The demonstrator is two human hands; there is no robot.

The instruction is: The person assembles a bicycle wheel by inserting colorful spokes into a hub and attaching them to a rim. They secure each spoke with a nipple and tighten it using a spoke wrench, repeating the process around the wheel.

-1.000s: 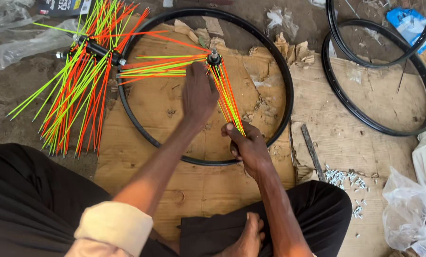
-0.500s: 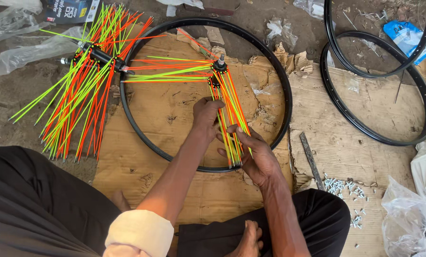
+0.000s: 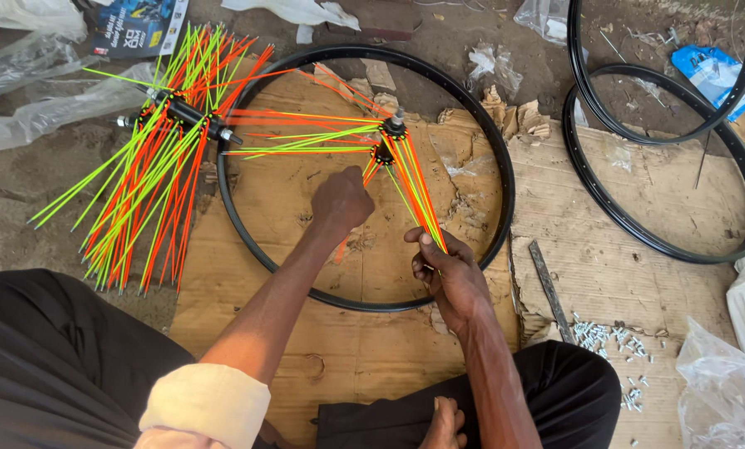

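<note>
While the right hand [image 3: 449,278] stays clamped on the spoke bundle [image 3: 422,204] at the rim's [image 3: 247,233] 5 o'clock, I note the left hand [image 3: 341,202] has slid back from the hub [image 3: 391,133] toward centre, fingers curled, contents hidden.

Soft, even daylight lit the scene; shadows were faint, glare was absent, focus was sharp, with slight bending toward the edges.
</note>
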